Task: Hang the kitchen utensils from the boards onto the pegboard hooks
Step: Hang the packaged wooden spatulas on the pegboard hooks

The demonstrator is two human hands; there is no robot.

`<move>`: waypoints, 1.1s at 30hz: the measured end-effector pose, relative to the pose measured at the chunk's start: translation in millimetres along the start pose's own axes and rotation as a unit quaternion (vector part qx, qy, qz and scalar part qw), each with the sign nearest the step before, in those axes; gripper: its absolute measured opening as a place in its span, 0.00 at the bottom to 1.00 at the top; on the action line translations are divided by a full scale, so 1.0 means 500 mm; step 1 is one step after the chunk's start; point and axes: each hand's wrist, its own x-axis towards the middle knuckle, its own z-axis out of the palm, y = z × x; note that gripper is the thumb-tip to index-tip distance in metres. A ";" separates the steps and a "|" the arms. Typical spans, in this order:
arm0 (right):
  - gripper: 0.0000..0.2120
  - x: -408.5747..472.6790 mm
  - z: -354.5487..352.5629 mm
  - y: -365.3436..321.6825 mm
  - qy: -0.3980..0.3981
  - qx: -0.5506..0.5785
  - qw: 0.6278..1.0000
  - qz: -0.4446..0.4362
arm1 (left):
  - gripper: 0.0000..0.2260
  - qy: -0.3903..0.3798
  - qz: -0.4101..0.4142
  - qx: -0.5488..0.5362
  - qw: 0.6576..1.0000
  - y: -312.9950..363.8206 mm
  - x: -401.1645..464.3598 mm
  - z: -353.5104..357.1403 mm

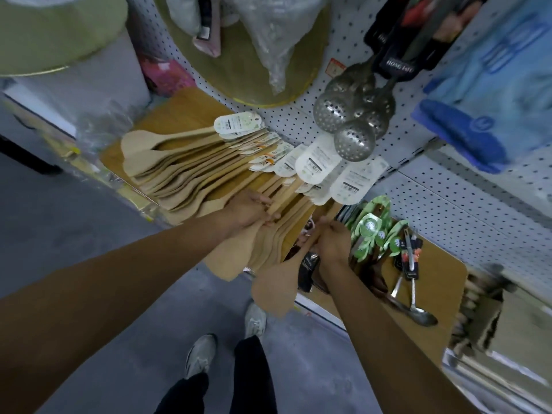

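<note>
Several wooden spatulas [179, 162] with white card tags lie fanned on a wooden board [185, 109] at the foot of the white pegboard [292, 121]. My left hand [249, 212] grips a bundle of wooden spatulas [265, 249] by their handles, blades pointing down toward me. My right hand [333, 242] holds one wooden spatula [276, 286] by its handle, its wide blade hanging low over the floor. Perforated steel skimmers [354, 118] hang from a pegboard hook above.
A second wooden board [445, 273] on the right carries green-tagged utensils [373, 231] and steel ladles [413, 306]. Blue packaged goods [484, 85] and black-carded tools [409, 40] hang on the pegboard. Grey floor and my shoes [200, 357] lie below.
</note>
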 end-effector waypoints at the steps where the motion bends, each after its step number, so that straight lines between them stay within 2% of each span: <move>1: 0.11 -0.027 -0.011 -0.006 -0.007 0.001 1.000 -0.002 | 0.15 -0.011 -0.002 0.006 1.000 0.001 -0.026 0.005; 7: 0.09 -0.190 -0.103 -0.039 0.014 0.024 1.000 0.011 | 0.12 -0.038 0.007 0.020 0.999 0.015 -0.208 0.064; 11: 0.07 -0.287 -0.183 -0.030 0.048 -0.018 0.999 0.005 | 0.10 -0.096 -0.008 0.030 0.995 0.025 -0.324 0.118; 14: 0.07 -0.327 -0.260 0.009 0.062 -0.040 0.997 -0.018 | 0.08 -0.127 -0.010 0.076 0.989 0.023 -0.389 0.169; 17: 0.13 -0.414 -0.336 -0.001 0.094 -0.024 0.995 -0.039 | 0.09 -0.167 -0.005 0.117 0.979 0.019 -0.442 0.239; 19: 0.14 -0.447 -0.396 0.011 0.109 -0.039 0.991 -0.066 | 0.06 -0.200 0.008 0.159 0.967 0.018 -0.475 0.291; 21: 0.17 -0.472 -0.462 0.030 0.123 -0.032 0.988 -0.081 | 0.04 -0.227 0.027 0.211 0.950 0.020 -0.508 0.347; 24: 0.15 -0.510 -0.574 0.071 0.140 -0.016 0.985 -0.097 | 0.06 -0.259 0.072 0.269 0.925 0.028 -0.572 0.440; 26: 0.08 -0.591 -0.629 0.039 0.177 -0.018 0.977 -0.117 | 0.04 -0.293 0.121 0.278 0.907 0.028 -0.615 0.506; 29: 0.08 -0.665 -0.735 0.043 0.215 0.003 0.964 -0.158 | 0.03 -0.337 0.188 0.296 0.874 0.016 -0.672 0.603; 31: 0.05 -0.707 -0.809 0.052 0.240 0.020 0.954 -0.179 | 0.01 -0.344 0.211 0.297 0.865 0.001 -0.702 0.671; 33: 0.05 -0.740 -0.886 0.068 0.254 0.044 0.947 -0.194 | 0.06 -0.339 0.249 0.308 0.853 -0.016 -0.734 0.741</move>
